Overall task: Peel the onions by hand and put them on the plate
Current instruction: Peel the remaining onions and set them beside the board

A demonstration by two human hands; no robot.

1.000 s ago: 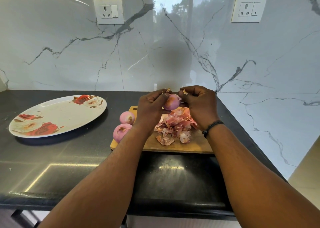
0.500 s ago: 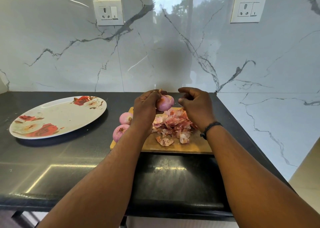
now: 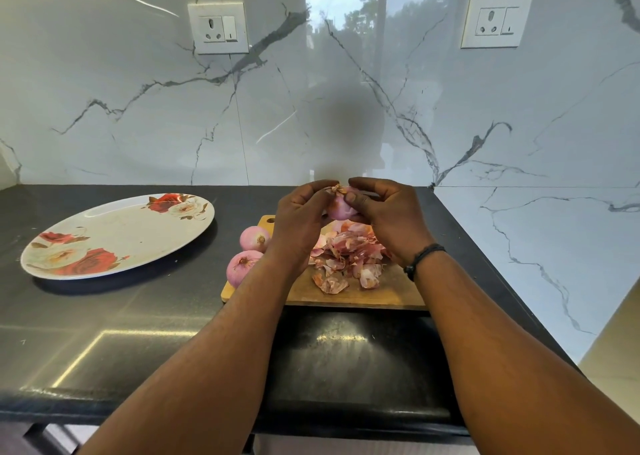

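Right hand rejoined left hand, gripping onion.

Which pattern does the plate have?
The plate is white with red and cream roses, seen in the head view.

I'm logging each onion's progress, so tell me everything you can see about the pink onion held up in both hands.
The pink onion held in both hands is small, round and glossy, its smooth pale-pink flesh showing. A dry brownish tuft sits at its top. It is lifted above the wooden cutting board and the heap of peeled skins. The left hand cups its left side; the right hand grips its right, thumb pressed on the front.
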